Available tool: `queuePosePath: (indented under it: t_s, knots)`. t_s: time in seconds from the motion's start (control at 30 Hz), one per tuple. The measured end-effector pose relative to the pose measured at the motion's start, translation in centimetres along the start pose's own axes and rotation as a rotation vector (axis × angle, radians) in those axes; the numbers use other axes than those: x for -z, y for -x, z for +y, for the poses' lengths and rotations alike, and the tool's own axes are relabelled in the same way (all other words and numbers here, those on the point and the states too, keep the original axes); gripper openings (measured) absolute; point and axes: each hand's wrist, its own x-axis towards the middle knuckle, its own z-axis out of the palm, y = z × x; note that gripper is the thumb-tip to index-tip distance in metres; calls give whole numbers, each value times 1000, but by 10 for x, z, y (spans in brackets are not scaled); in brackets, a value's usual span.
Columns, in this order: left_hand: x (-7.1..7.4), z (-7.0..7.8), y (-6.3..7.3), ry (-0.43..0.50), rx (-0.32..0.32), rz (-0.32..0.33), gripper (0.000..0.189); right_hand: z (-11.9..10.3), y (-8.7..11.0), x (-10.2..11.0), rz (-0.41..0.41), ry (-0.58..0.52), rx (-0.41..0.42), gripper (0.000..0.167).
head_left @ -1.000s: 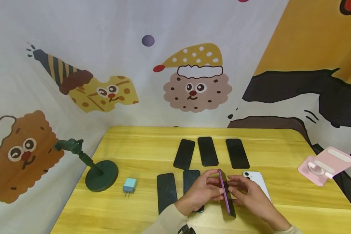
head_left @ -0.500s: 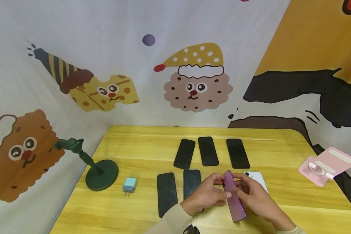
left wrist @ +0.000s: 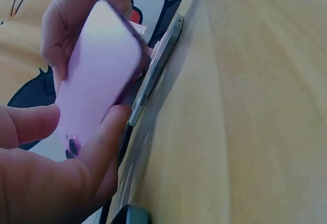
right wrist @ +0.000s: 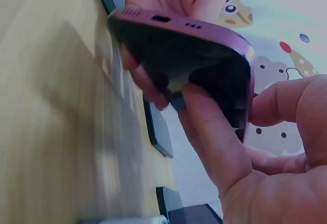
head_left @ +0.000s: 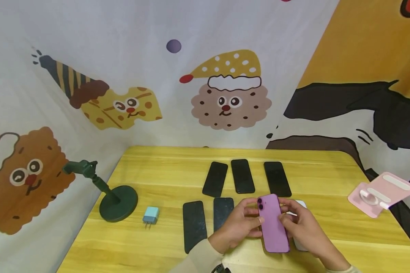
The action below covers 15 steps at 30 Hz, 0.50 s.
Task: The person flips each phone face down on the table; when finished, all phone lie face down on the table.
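A purple smartphone (head_left: 274,227) is held between both hands above the table, its back and two camera lenses facing up in the head view. My left hand (head_left: 238,223) grips its left edge, thumb on the back and fingers beneath. On the opposite edge my right hand (head_left: 302,223) pinches it, thumb on the back, fingers against the dark screen (right wrist: 204,76) in the right wrist view. The charging port shows at its bottom end. A white phone (head_left: 300,244) lies under the right hand, mostly hidden. Left of the hands lie two dark phones, one (head_left: 194,225) whole and one (head_left: 223,212) partly covered.
Three black phones (head_left: 243,176) lie in a row farther back. A green phone stand (head_left: 119,204) and a blue plug charger (head_left: 151,215) are at left. A pink folding stand (head_left: 379,193) is at the right edge of the wooden table (head_left: 164,163).
The purple phone has turned from edge-on, through tilted, to showing its whole back with the camera lenses. Both hands have shifted slightly right while holding it; the right hand covers more of the white phone.
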Motion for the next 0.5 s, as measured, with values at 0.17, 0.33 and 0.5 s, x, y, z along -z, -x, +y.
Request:
queuePosePath:
  t_s: [0.17,0.33,0.5]
  knots:
    - [-1,-1,1,-12,-1,24,57,3,0,5,-17,18,-43,55]
    - [-4,-1,4,-75,7,42,57,12,-1,7,-31,61,-101,60]
    - [-8,2,6,-142,-9,36,58,17,-3,5,-1,176,-109,59]
